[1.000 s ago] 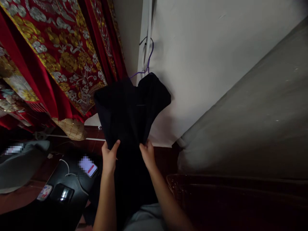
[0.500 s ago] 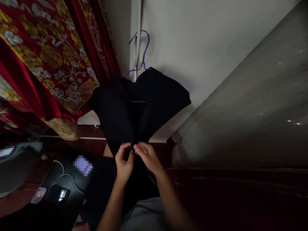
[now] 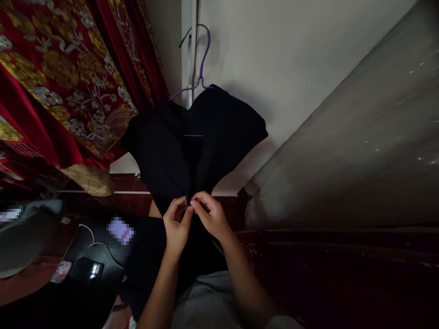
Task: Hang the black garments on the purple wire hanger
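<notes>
A black garment (image 3: 219,132) hangs on a purple hanger (image 3: 200,68) hooked at the white wall corner. My left hand (image 3: 175,226) and my right hand (image 3: 210,217) meet at the garment's front opening, about waist height. Both pinch the two dark front edges together, fingertips touching. What lies between the fingertips is too small and dark to make out. The garment's lower part hangs down behind my forearms.
A red curtain (image 3: 61,77) with gold and silver flowers hangs at the left. A grey mattress (image 3: 360,151) leans at the right over a dark wooden frame (image 3: 325,260). At lower left a black surface (image 3: 85,283) carries a phone (image 3: 120,230), a white cable and small devices.
My hands, first apart on the garment's two sides, came together at its front middle. The view shifted so the hanger sits higher in frame.
</notes>
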The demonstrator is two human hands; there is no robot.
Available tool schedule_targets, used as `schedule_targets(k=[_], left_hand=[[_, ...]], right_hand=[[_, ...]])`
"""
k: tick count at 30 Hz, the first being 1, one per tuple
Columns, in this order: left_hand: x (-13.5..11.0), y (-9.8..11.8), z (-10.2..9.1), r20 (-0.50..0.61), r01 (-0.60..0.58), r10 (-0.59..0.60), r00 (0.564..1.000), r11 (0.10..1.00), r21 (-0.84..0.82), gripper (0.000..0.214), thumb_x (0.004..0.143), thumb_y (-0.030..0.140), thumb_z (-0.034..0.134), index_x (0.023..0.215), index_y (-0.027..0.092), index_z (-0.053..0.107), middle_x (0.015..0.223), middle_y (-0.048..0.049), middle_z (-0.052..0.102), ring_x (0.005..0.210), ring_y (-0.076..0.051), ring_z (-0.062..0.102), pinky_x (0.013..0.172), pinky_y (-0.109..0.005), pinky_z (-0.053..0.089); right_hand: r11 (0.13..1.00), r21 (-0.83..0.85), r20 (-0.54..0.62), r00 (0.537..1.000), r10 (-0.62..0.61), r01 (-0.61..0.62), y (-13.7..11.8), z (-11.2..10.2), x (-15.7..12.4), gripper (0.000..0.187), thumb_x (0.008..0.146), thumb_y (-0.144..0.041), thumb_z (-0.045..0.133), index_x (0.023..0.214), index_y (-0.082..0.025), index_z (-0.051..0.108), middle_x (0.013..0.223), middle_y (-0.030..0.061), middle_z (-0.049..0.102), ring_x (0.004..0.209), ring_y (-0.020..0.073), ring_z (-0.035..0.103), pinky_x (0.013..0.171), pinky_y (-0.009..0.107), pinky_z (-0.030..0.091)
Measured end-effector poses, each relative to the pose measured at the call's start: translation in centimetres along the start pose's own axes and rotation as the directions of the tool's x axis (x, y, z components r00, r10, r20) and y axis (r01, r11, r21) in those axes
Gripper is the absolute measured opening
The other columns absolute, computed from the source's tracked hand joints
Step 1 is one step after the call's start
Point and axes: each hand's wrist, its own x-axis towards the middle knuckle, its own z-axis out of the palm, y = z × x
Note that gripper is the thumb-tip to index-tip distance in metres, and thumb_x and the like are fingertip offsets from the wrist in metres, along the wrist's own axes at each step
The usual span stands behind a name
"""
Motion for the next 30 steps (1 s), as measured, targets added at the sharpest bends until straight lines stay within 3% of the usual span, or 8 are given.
schedule_targets(k=[5, 9, 12, 16, 18, 20, 25, 30], left_hand=[[0.0, 0.3, 0.2, 0.008, 0.000, -0.001, 1.000, 0.999, 0.046, 0.023, 0.090, 0.029, 0.075, 0.110, 0.019, 0.070, 0.101, -0.0071, 0.070, 0.096, -0.019, 0.070, 0.089, -0.029, 0.058], [0.0, 0.7, 0.1, 0.062, -0.063, 0.055, 0.997, 0.990, 0.123, 0.024, 0.091, 0.024, 0.073, 0.110, 0.022, 0.058, 0.091, -0.0026, 0.063, 0.088, -0.016, 0.066, 0.083, -0.025, 0.055], [-0.4, 0.9, 0.1, 0.104, -0.100, 0.081, 0.991, 0.976, 0.192, 0.022, 0.092, 0.020, 0.070, 0.105, 0.023, 0.053, 0.089, -0.0010, 0.060, 0.085, -0.015, 0.064, 0.082, -0.024, 0.053], [-1.0, 0.5, 0.2, 0.232, -0.142, 0.075, 0.970, 0.947, 0.289, 0.013, 0.092, 0.016, 0.065, 0.097, 0.022, 0.055, 0.087, -0.0013, 0.061, 0.081, -0.015, 0.063, 0.076, -0.024, 0.052], [-0.7, 0.3, -0.1, 0.277, -0.176, 0.082, 0.957, 0.927, 0.332, 0.009, 0.092, 0.016, 0.064, 0.093, 0.021, 0.056, 0.085, -0.0017, 0.062, 0.079, -0.016, 0.064, 0.075, -0.025, 0.053], [0.4, 0.8, -0.5, 0.330, -0.216, 0.089, 0.940, 0.902, 0.373, 0.010, 0.093, 0.016, 0.063, 0.099, 0.022, 0.060, 0.086, -0.0021, 0.065, 0.081, -0.018, 0.067, 0.078, -0.027, 0.054], [6.6, 5.5, -0.2, 0.513, -0.469, 0.246, 0.822, 0.804, 0.366, 0.031, 0.099, 0.021, 0.064, 0.130, 0.023, 0.060, 0.109, -0.0072, 0.072, 0.099, -0.019, 0.071, 0.092, -0.031, 0.056], [14.6, 12.4, 3.5, 0.452, -0.713, 0.566, 0.689, 0.639, 0.287, 0.027, 0.104, 0.034, 0.060, 0.127, 0.021, 0.066, 0.105, -0.0064, 0.070, 0.099, -0.021, 0.069, 0.094, -0.035, 0.055]], right_hand=[[0.998, -0.052, -0.045, 0.999, -0.024, 0.022, 0.4, 0.1, -0.3, 0.021, 0.102, -0.043, 0.054, 0.098, -0.023, 0.060, 0.077, 0.0008, 0.062, 0.067, 0.0158, 0.059, 0.066, 0.030, 0.048], [0.979, -0.141, -0.150, 0.975, -0.167, 0.146, 0.5, -0.8, 1.3, 0.016, 0.103, -0.038, 0.053, 0.100, -0.023, 0.059, 0.077, 0.0001, 0.060, 0.064, 0.0140, 0.055, 0.065, 0.029, 0.046], [0.920, -0.241, -0.235, 0.901, -0.365, 0.310, -0.9, -2.4, 6.0, 0.018, 0.104, -0.037, 0.052, 0.097, -0.022, 0.058, 0.076, 0.0001, 0.058, 0.064, 0.0134, 0.054, 0.065, 0.028, 0.045], [0.764, -0.431, -0.344, 0.695, -0.631, 0.481, -4.4, -5.2, 15.9, 0.029, 0.105, -0.048, 0.049, 0.093, -0.022, 0.056, 0.077, 0.0009, 0.056, 0.069, 0.0152, 0.056, 0.070, 0.030, 0.048], [0.706, -0.468, -0.296, 0.659, -0.692, 0.531, -6.1, -6.1, 19.7, 0.034, 0.105, -0.054, 0.046, 0.096, -0.022, 0.056, 0.076, 0.0001, 0.055, 0.071, 0.0157, 0.058, 0.074, 0.031, 0.050], [0.685, -0.462, -0.235, 0.667, -0.707, 0.563, -7.2, -6.5, 21.3, 0.037, 0.106, -0.057, 0.043, 0.100, -0.022, 0.056, 0.076, -0.0004, 0.055, 0.072, 0.0159, 0.060, 0.076, 0.032, 0.052], [0.711, -0.407, -0.183, 0.711, -0.679, 0.574, -8.5, -5.6, 18.0, 0.036, 0.108, -0.054, 0.039, 0.107, -0.023, 0.057, 0.077, 0.0008, 0.059, 0.074, 0.0164, 0.063, 0.073, 0.032, 0.055], [0.695, -0.413, -0.154, 0.707, -0.690, 0.589, -10.5, -5.2, 15.5, 0.036, 0.107, -0.055, 0.043, 0.103, -0.023, 0.059, 0.078, 0.0013, 0.062, 0.068, 0.0144, 0.061, 0.068, 0.029, 0.054]])
